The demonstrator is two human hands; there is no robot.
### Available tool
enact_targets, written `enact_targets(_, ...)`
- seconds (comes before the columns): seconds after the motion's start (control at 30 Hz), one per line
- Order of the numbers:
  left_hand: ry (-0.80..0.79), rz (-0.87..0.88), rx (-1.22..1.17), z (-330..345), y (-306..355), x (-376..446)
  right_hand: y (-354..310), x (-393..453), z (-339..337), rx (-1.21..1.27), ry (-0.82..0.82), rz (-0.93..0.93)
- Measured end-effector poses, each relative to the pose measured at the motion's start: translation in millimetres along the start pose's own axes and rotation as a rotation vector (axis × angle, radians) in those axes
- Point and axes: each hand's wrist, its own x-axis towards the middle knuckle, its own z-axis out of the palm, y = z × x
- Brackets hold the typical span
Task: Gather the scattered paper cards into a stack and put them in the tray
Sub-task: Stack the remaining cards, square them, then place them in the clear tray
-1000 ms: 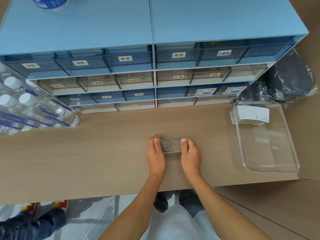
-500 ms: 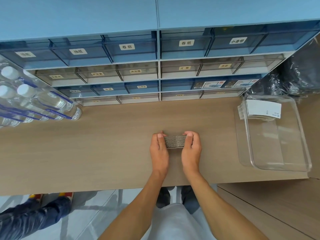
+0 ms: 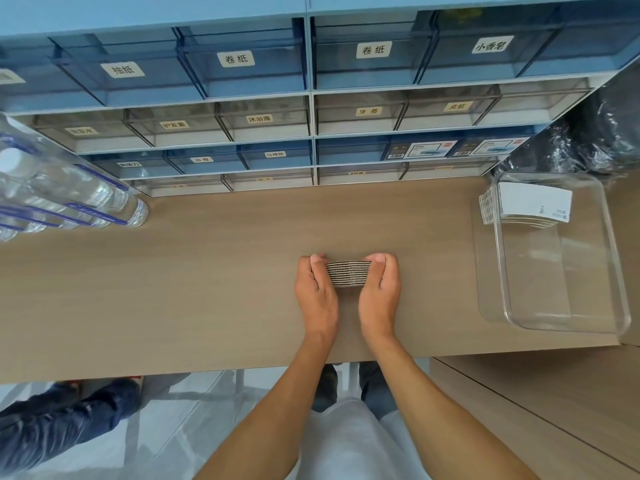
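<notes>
A wood-grain table carries a blue drawer cabinet along its far edge, clear water bottles lying at far left, a clear plastic tray at right, and a card stack standing near the middle.

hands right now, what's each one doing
Left hand: closed on the left end of the card stack.
Right hand: closed on the stack's right end.
</notes>
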Motion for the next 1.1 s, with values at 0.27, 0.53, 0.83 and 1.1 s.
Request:
enact_targets(0.27, -0.319, 0.072, 0.068, -24.2, -2.4, 5.8, -1.7, -0.6, 2.4, -0.018, 0.022, -0.001)
enact_targets(0.53, -0.461, 0.096, 0.255, -36.3, -4.3, 13.3, -2.3, -0.7, 1.3, -0.023, 0.003, -0.002)
enact_targets(0.83, -0.414, 0.147, 0.299, -37.0, 2.2, 13.6, -3.9, -0.3, -0.4, -0.044, -0.016, -0.012)
enact_targets(1.1, -0.383, -0.019, 0.188, -45.3, 15.0, 13.3, -22.3, 5.7, -21.5, 0.043, -0.264, 0.078)
